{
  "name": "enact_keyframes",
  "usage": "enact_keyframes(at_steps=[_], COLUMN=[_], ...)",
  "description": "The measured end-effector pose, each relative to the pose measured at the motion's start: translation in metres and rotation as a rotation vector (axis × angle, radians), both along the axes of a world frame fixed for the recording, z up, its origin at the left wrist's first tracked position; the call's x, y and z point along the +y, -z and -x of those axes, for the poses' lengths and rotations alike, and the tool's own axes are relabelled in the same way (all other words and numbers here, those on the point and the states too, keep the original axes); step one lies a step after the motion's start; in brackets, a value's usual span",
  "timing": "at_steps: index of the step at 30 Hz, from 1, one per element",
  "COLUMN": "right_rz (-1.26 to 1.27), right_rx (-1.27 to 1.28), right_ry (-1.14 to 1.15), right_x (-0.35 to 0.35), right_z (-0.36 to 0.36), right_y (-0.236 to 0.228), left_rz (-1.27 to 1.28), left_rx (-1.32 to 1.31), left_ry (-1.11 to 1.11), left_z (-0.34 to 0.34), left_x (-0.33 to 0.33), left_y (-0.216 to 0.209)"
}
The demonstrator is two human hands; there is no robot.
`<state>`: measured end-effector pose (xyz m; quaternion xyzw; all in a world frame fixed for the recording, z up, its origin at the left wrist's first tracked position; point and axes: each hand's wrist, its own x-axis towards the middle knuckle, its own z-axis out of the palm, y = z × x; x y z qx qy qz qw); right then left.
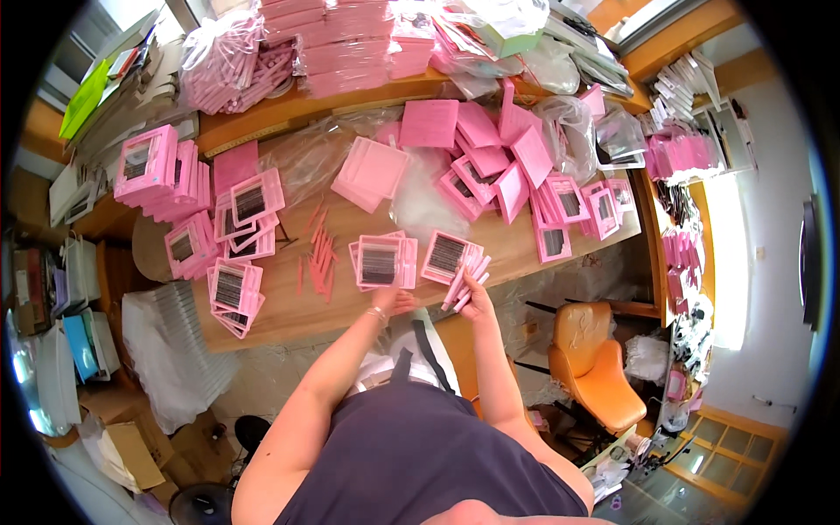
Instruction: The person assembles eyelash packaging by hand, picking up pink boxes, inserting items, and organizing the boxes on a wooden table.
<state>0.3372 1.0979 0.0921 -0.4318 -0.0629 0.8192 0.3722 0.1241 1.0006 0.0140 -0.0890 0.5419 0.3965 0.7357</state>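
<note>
My right hand (477, 299) is closed around several slim pink tubes (458, 287), fanned out toward the table's front edge. Just beyond them lies a pink case (444, 255) with rows of fine dark strips behind its window. My left hand (395, 301) is at the near edge of a small stack of similar pink cases (379, 263), its fingers stretched to the right. Whether it touches the lowest case I cannot tell. Left of that stack, loose thin pink sticks (322, 262) are scattered on the wooden table (350, 312).
More pink cases (252, 201) stand in piles at the left, and a heap of pink cases (490, 153) fills the back right. Clear plastic wrap (306, 166) lies behind. Wrapped pink stacks (346, 44) line the back ledge. An orange chair (591, 363) stands at the right.
</note>
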Motion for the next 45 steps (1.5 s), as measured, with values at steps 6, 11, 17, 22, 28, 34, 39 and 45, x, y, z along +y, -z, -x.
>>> enact_keyframes(at_steps=[6,11,17,22,28,34,39,45], right_rz=[0.098,0.111,0.013,-0.023,0.020,0.050,-0.010,-0.303], right_rx=[0.050,0.257,0.069,0.077,-0.020,0.043,0.023,0.016], right_ry=[0.036,-0.009,0.164,0.180,-0.113,-0.138,-0.162,-0.357], right_x=[-0.010,-0.004,-0.006,-0.013,-0.012,-0.004,0.009,0.012], right_z=[-0.005,-0.025,-0.074,-0.094,-0.062,-0.044,0.051,0.157], right_y=[0.048,0.022,0.016,0.019,0.007,0.044,0.015,-0.093], left_rz=[-0.083,-0.093,-0.194,-0.197,-0.123,-0.267,-0.360,-0.472], left_rx=[-0.079,-0.013,0.038,-0.178,-0.136,0.027,0.288,1.167], left_ry=[-0.079,-0.162,0.066,0.018,-0.095,0.307,0.152,-0.004], left_z=[0.026,0.004,-0.044,-0.120,-0.155,-0.054,0.016,0.041], left_x=[-0.015,-0.006,0.005,0.056,0.100,0.044,0.017,-0.003], left_y=[0.046,0.014,-0.058,0.003,0.094,0.011,-0.099,-0.229])
